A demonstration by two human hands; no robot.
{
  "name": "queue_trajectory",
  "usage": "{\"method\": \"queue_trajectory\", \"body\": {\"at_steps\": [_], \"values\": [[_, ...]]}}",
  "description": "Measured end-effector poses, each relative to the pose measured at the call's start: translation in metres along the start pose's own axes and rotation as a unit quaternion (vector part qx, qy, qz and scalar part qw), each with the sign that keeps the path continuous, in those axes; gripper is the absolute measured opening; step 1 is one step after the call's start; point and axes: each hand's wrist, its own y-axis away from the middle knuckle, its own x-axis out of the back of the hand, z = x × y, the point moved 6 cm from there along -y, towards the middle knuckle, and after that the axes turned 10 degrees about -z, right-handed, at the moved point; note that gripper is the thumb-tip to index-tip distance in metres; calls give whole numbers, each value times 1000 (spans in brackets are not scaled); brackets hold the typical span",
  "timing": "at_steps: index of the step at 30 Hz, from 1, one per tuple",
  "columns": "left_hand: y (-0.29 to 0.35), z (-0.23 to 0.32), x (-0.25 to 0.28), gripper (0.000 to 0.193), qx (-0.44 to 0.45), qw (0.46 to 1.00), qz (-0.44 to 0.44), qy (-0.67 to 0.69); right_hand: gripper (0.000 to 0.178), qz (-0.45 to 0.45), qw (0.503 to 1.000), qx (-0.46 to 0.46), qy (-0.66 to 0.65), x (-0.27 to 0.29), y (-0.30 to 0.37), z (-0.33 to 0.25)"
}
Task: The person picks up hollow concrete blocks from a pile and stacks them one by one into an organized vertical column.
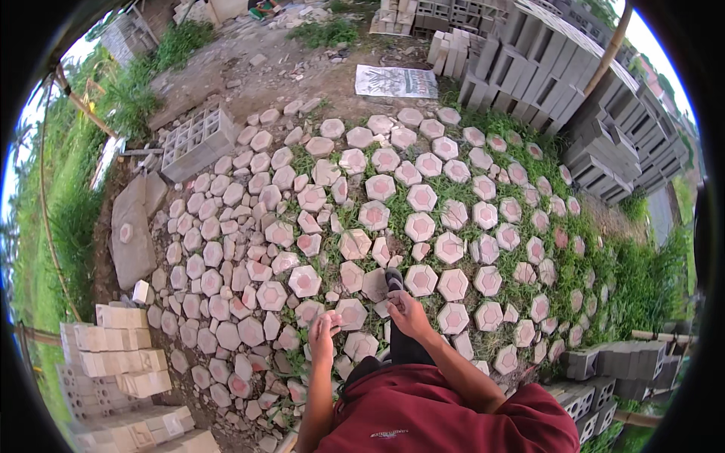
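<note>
My left hand (325, 328) hangs in front of my body over the paved ground, its fingers loosely bent and apart, with nothing visible in it. My right hand (408, 312) is held at a similar height to the right, fingers loosely curled, and I see no object in it. Below them lie hexagonal paving stones (421, 280) with pinkish centres, set apart with grass and rubble between. My dark shoe (393, 280) shows just beyond the right hand, on or beside a plain grey paver (374, 285). Neither hand appears to touch anything.
Tall stacks of grey concrete blocks (529, 64) stand at the far right. A hollow-block row (198, 142) sits at the far left, near a flat slab (132, 234). Pale bricks (113, 340) are piled at the near left. A printed sack (396, 81) lies ahead.
</note>
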Motion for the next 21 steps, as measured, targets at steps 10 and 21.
{"method": "queue_trajectory", "body": {"at_steps": [10,21], "values": [[-161,98,-17,35,-17,995,64,72,25,-86,992,79,47,41,-220,-62],[-203,172,97,28,-182,946,258,76,24,-289,929,175,149,-102,-424,-156]]}}
